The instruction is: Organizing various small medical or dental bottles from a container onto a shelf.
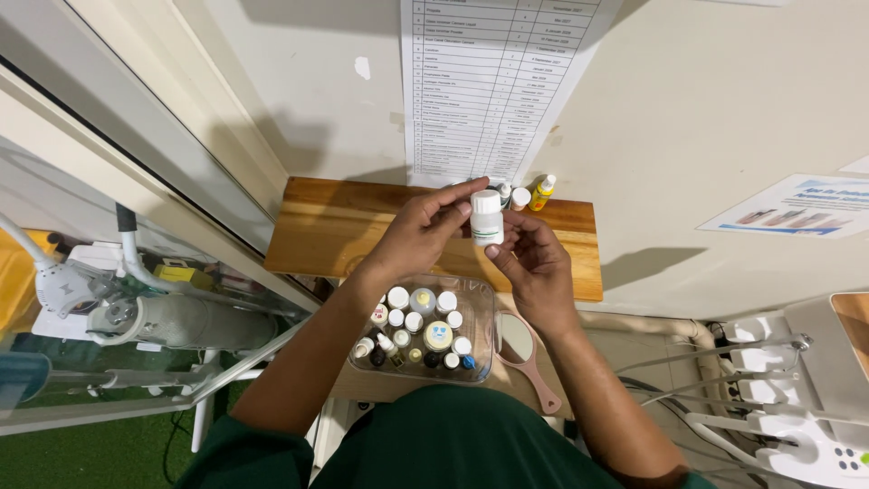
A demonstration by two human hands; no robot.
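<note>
A small white plastic bottle (487,218) with a white cap and a label is held upright between both hands, above a wooden shelf (326,226). My left hand (421,228) pinches it near the cap from the left. Fingers of my right hand (532,258) support its lower part from the right. Below the hands a clear plastic tray (483,299) holds several small bottles and vials with white caps.
A yellow dropper bottle (542,192) and two small white bottles stand at the shelf's back, under a printed paper list (493,81) on the wall. A pink hand mirror (525,355) lies right of the tray. A glass window is at left, white equipment with hoses at right.
</note>
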